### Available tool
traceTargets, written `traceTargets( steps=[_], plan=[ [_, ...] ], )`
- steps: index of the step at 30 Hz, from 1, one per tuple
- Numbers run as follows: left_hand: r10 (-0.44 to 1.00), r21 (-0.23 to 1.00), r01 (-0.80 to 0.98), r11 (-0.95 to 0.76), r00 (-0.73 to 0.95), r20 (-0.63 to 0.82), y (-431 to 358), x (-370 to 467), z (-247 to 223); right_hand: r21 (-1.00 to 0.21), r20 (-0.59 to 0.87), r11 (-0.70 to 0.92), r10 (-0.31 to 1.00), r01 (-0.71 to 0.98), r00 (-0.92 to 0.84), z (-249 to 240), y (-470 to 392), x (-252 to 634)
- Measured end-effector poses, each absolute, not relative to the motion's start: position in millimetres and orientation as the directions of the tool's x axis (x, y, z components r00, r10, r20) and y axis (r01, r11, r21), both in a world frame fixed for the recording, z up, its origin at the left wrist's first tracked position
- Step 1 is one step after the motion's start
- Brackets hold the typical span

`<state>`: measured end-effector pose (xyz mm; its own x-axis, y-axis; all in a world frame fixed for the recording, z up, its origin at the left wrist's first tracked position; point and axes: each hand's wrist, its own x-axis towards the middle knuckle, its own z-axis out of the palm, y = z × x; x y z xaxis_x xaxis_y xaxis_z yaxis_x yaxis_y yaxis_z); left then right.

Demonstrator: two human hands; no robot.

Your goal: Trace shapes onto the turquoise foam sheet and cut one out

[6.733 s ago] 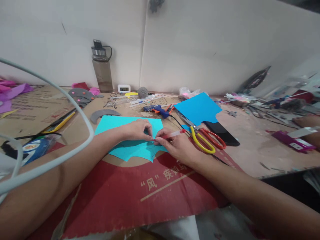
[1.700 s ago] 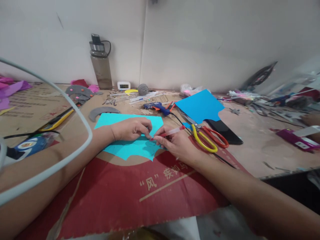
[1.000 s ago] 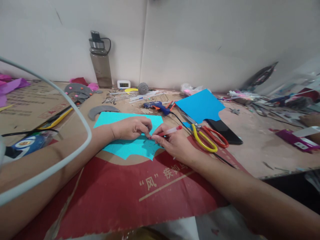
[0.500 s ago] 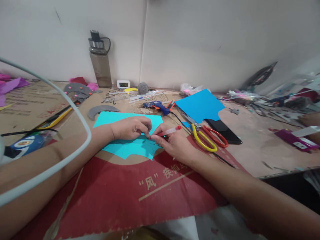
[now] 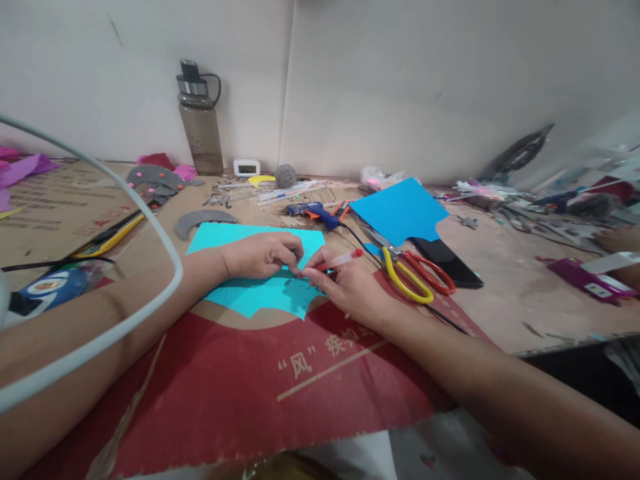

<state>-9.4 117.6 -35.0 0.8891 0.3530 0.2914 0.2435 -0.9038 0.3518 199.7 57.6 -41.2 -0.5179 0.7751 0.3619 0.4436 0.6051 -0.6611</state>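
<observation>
A turquoise sheet (image 5: 235,293) with a scalloped near edge lies on red-and-brown cardboard (image 5: 225,387). My left hand (image 5: 267,255) rests on the sheet, fingers curled and fingertips pressed down near its middle; whatever may be under them is hidden. In my right hand (image 5: 345,280) is a red-capped pen (image 5: 345,259), its lower end down by my left fingertips. Faint dark lines show on the sheet beside that hand. To the right are scissors (image 5: 415,277) with one yellow and one red handle, under a blue sheet (image 5: 403,212) with a cut-out edge.
A black phone (image 5: 447,263) and a blue glue gun (image 5: 315,213) lie beyond my right hand. A bottle (image 5: 201,133) and a small clock (image 5: 247,168) stand by the wall. A white cable (image 5: 160,227) arcs across the left. Another person's hand (image 5: 623,240) is at far right, near a purple tool (image 5: 590,279).
Hardly anything differs. The pen's capped end shifts very slightly with my right hand, while my left hand stays in place. At far right, the other person's hand has moved a little.
</observation>
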Motion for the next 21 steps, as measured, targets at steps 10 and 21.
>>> traceTargets(
  steps=[10,21],
  plan=[
    [0.365,0.369,0.251,-0.895,0.887,0.283,117.2,-9.0,-35.6,-0.552,0.376,0.659,0.744,0.511,-0.553,-35.9,58.0,197.3],
    [0.354,0.361,0.231,-0.903,0.877,0.324,117.4,-8.7,-36.2,-0.619,0.34,0.622,0.763,0.48,-0.55,-32.2,59.3,195.4]
  ],
)
